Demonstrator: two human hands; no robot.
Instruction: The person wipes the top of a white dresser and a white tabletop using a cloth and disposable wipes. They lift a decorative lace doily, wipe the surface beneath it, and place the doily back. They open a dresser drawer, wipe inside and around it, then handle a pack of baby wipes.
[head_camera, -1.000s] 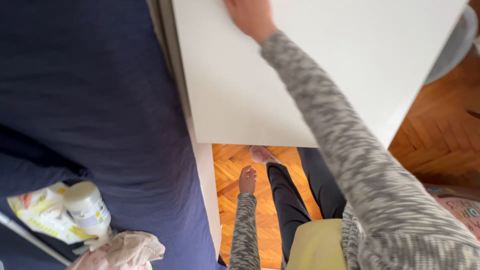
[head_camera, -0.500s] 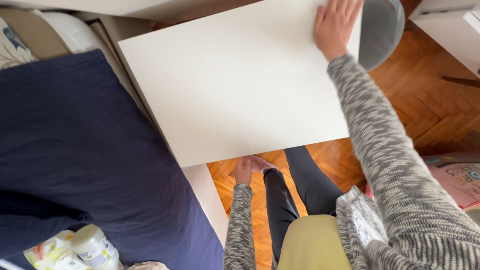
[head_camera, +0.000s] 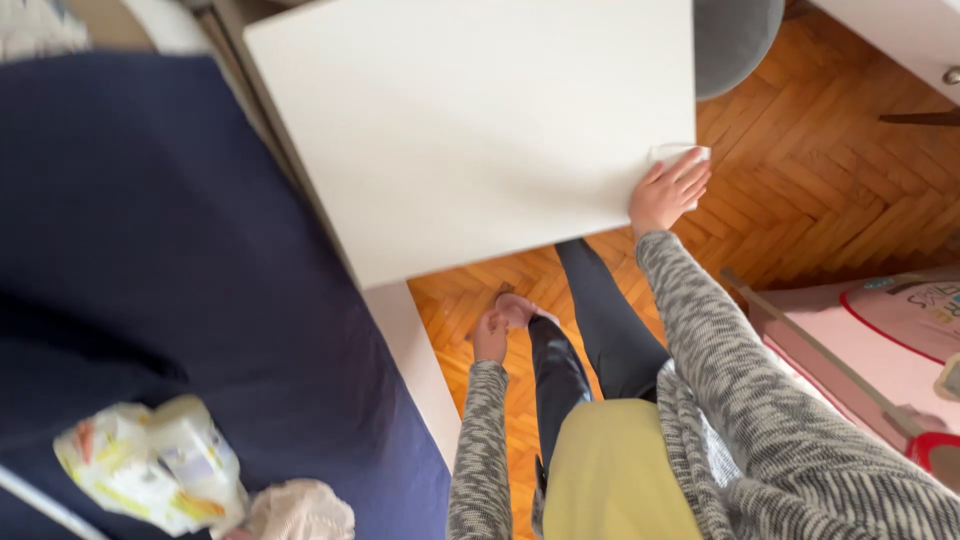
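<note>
I see a plain white table (head_camera: 470, 130), its top bare and matt, its far edge cut off by the frame. My right hand (head_camera: 668, 192) lies at the table's near right corner, fingers spread flat on a white cloth (head_camera: 680, 153), which is mostly hidden under them. My left hand (head_camera: 489, 337) hangs below the table's near edge over the wood floor (head_camera: 810, 180), fingers loosely curled, gripping nothing I can see. Left of the table, a navy cover (head_camera: 150, 280); the packet (head_camera: 150, 465) on it is blurred
</note>
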